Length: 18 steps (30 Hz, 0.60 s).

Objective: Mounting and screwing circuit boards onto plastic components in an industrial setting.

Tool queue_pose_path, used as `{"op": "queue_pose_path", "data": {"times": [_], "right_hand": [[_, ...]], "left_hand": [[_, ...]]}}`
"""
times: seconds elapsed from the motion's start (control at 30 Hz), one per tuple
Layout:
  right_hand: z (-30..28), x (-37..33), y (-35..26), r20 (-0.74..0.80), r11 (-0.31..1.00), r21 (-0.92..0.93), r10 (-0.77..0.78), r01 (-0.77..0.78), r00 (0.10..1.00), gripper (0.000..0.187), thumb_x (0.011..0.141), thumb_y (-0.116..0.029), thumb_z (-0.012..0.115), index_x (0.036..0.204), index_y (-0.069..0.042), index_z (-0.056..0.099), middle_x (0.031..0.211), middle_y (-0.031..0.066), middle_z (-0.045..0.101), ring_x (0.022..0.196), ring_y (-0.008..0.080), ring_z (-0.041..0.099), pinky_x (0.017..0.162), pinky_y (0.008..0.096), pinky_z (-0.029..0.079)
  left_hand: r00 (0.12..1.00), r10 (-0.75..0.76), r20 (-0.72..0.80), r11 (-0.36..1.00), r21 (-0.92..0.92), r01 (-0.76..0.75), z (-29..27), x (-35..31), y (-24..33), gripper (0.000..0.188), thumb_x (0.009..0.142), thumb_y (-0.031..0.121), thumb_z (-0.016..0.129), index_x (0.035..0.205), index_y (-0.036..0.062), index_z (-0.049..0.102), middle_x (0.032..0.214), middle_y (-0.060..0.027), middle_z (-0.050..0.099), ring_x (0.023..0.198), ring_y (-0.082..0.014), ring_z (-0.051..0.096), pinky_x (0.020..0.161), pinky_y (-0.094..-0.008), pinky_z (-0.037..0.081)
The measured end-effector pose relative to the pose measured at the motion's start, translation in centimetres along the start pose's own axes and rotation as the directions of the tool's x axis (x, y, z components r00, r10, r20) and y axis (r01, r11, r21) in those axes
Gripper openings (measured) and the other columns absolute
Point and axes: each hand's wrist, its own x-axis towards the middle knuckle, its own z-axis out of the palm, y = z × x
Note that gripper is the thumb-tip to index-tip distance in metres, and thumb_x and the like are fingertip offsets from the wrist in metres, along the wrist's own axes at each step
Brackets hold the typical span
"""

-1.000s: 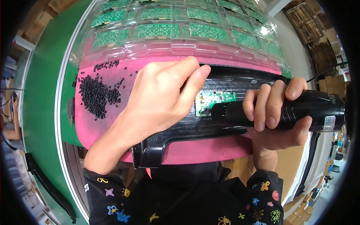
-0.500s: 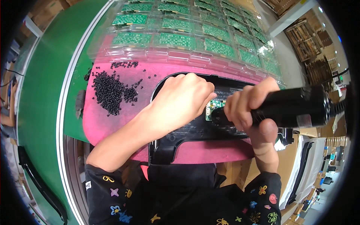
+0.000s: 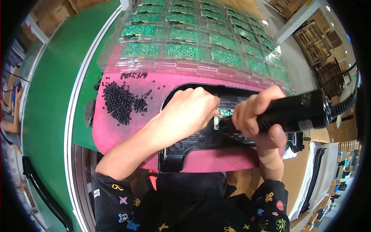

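My right hand (image 3: 257,116) is wrapped round a black electric screwdriver (image 3: 297,112), held nearly level with its tip end toward the left. That tip end reaches a small green circuit board (image 3: 225,113) lying inside a black plastic housing (image 3: 201,140). My left hand (image 3: 192,110) rests over the housing, close to the board's left side. Its fingers are curled and closed, and whatever they pinch is hidden behind the knuckles. Under the housing lies a pink mat (image 3: 127,133). A heap of small black screws (image 3: 119,103) is spread on the mat, left of the housing.
Clear plastic trays (image 3: 166,65) filled with green circuit boards stand beyond the mat. A green table surface (image 3: 50,116) with a white edge strip runs along the left. A long black strip-like part (image 3: 46,197) lies there. Cardboard (image 3: 299,178) is at the lower right.
The whole view has shifted slightly, so the scene sits a little lower and farther right. Both hands keep about the same hold and place over the housing.
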Motion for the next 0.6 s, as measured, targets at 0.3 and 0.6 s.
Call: {"op": "queue_pose_path", "data": {"times": [0.3,0.6], "right_hand": [[-2.9,-0.1,-1.4,-0.118,0.936,0.164,-0.294,0.310,0.949,0.038,0.092,-0.044,0.055,0.105,-0.008,0.048,0.062,-0.0035,0.046,0.048,0.0062,0.042,0.054,0.0240,0.039],[-3.6,-0.1,-1.5,-0.129,0.926,0.203,-0.296,0.317,0.946,0.041,0.091,-0.043,0.059,0.109,-0.008,0.050,0.064,-0.0024,0.045,0.052,0.0079,0.043,0.060,0.0263,0.038]], "left_hand": [[0.985,0.172,-0.026,0.982,-0.074,-0.173,0.3,0.5,0.3,0.012,0.080,0.012,0.068,0.081,0.0018,0.062,0.077,-0.0123,0.064,0.074,-0.0342,0.063,0.064,-0.0418,0.049],[0.968,0.225,-0.111,0.964,-0.121,-0.238,0.6,1.1,0.4,0.009,0.079,0.004,0.067,0.086,0.0027,0.060,0.073,-0.0104,0.062,0.061,-0.0283,0.063,0.054,-0.0374,0.048]]}}
